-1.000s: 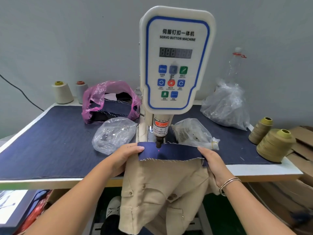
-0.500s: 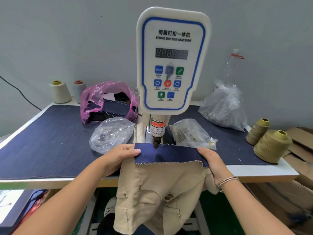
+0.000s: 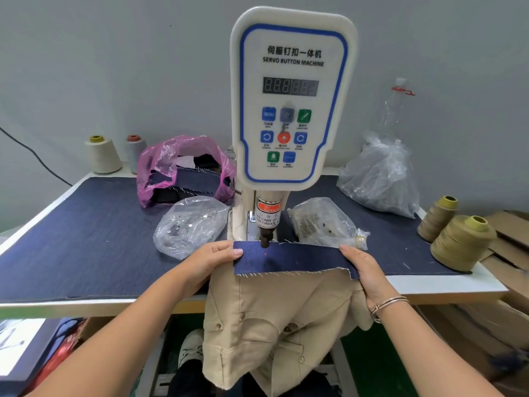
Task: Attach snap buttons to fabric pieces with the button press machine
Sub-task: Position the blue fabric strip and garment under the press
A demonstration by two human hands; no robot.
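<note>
The left hand (image 3: 210, 257) has its grip pinched on the left end of the navy fabric strip (image 3: 289, 259), and the right hand (image 3: 365, 270) pinches the right end, so the strip is stretched flat between them at the front edge of the tabletop (image 3: 446, 285). The strip lies under the punch head (image 3: 264, 240) of the servo button machine (image 3: 292, 96), with a red laser dot (image 3: 265, 254) on the cloth just in front of the punch. A beige garment (image 3: 274, 325) hangs below the strip, off the front edge. Two clear bags (image 3: 190, 224) of small metal parts flank the machine's column. Toward the back left lies a pink bag (image 3: 160, 170) of fabric pieces; olive thread cones (image 3: 461, 242) stand at the right edge.
</note>
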